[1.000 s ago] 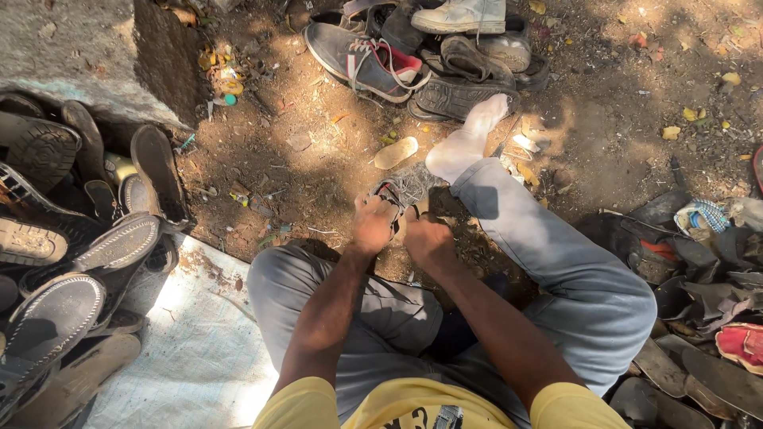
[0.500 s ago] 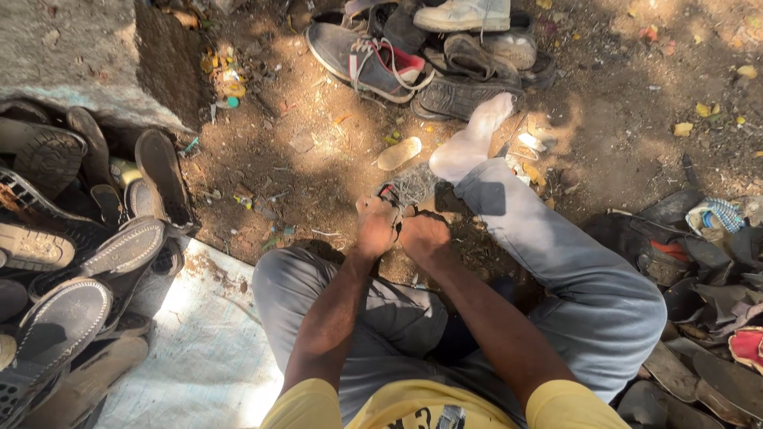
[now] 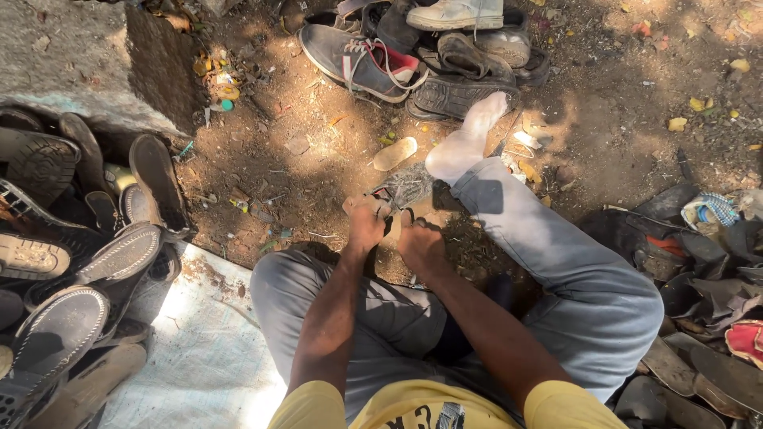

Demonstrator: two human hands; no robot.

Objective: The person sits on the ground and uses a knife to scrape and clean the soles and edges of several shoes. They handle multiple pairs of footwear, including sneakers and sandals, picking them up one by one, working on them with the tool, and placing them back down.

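Note:
I sit on the ground in grey trousers, my right leg stretched forward with a white sock on the foot. My left hand (image 3: 368, 225) and my right hand (image 3: 419, 246) are close together in front of my knees, both gripping a small worn grey shoe (image 3: 407, 187) that sticks out beyond the fingers toward my socked foot (image 3: 465, 141). The fingers hide most of the shoe's near end, so how it is held is unclear. A pale loose insole (image 3: 395, 153) lies in the dirt just beyond the shoe.
A heap of dark shoes and soles (image 3: 71, 254) fills the left side beside a white sheet (image 3: 199, 349). More shoes, including a grey sneaker with red lining (image 3: 358, 59), lie ahead. Scraps and sandals (image 3: 707, 270) crowd the right. A stone block (image 3: 79, 56) stands upper left.
My hands stay on the shoe near my knees, shifting only slightly. The view has drifted a little.

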